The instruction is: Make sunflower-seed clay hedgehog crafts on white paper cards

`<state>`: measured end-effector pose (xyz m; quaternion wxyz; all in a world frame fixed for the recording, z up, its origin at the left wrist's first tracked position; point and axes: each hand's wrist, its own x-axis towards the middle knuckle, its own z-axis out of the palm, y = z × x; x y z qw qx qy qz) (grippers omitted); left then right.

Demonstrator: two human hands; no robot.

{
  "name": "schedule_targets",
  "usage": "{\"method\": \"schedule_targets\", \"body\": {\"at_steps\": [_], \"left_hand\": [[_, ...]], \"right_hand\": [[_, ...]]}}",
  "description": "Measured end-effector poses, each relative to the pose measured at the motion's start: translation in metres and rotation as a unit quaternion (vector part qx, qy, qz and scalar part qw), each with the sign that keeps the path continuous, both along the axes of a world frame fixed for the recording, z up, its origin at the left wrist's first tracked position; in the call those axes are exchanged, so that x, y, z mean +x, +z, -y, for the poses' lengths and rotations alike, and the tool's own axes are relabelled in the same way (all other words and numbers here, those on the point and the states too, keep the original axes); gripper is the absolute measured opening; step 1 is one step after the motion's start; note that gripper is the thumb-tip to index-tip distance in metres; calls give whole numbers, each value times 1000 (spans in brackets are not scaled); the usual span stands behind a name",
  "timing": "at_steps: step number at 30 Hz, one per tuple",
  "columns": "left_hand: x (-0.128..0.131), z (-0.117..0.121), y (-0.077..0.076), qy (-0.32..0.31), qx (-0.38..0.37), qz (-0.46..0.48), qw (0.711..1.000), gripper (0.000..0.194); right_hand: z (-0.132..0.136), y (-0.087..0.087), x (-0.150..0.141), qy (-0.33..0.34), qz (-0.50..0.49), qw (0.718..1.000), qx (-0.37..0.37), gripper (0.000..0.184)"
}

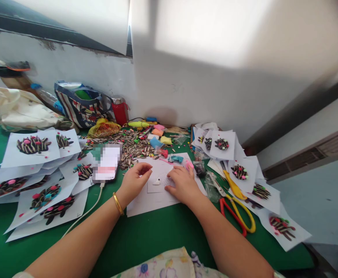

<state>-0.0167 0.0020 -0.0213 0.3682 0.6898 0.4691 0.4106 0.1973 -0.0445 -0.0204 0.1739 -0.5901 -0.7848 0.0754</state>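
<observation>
My left hand [136, 180] hovers over the left part of a large white sheet [140, 204], its fingers curled and the thumb close to the index fingertip. Anything pinched there is too small to make out. On the sheet's right side my right hand [185, 183] rests with fingers apart, over the edge of a smaller paper [153, 190]. A small white clay piece [156, 182] with a black dot lies on that paper, beside a faintly dotted drawing [163, 178]. Just beyond my right fingers are pink clay [189, 165] and a teal packet [176, 158].
Sunflower seeds [134, 148] spread behind the sheet, near colored clay packs [156, 142]. A charging phone [107, 164] lies left. Seed-decorated papers [31, 162] pile at left, with more papers [242, 172] at right. Red-and-yellow-handled scissors [238, 216] and a yellow cutter [233, 183] lie right.
</observation>
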Motion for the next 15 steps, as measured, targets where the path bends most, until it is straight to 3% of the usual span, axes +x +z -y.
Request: {"method": "schedule_targets", "body": {"at_steps": [8, 15], "left_hand": [[-2, -5, -2, -37, 22, -129, 991, 14], [-3, -3, -3, -91, 47, -270, 957, 13]], "right_hand": [[-1, -2, 0, 1, -4, 1000, 3, 24], [-1, -3, 1, 3, -4, 1000, 8, 26]]}}
